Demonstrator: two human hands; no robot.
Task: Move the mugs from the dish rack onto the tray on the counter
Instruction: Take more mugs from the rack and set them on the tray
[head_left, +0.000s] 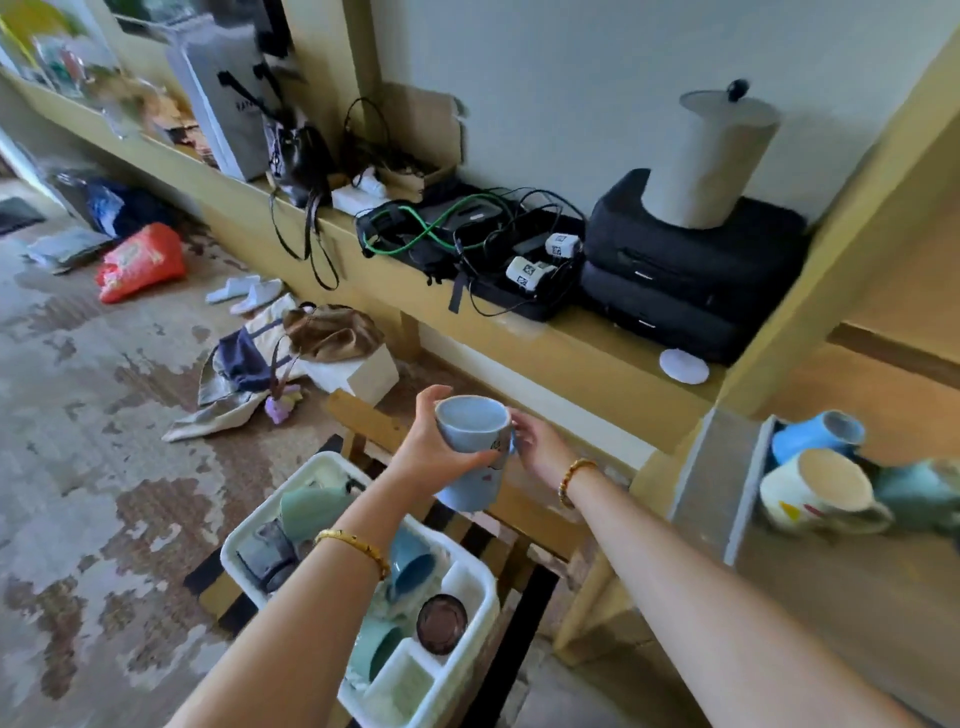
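Mid-transfer: left hand (431, 447) gripped the pale blue mug (475, 449) upright above the dish rack (470, 577), right hand (535, 447) fingers at its handle, hold unclear; next, likely carry toward 3 o'clock to the tray (719, 467), beside mugs already there (818, 491).

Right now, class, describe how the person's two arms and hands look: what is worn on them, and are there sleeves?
Both forearms are bare, with no sleeves or gloves in view. The left hand has a thin gold-coloured chain bracelet at the wrist. The right hand has a bracelet of rounded amber and gold beads at its wrist. No rings or watch can be made out.
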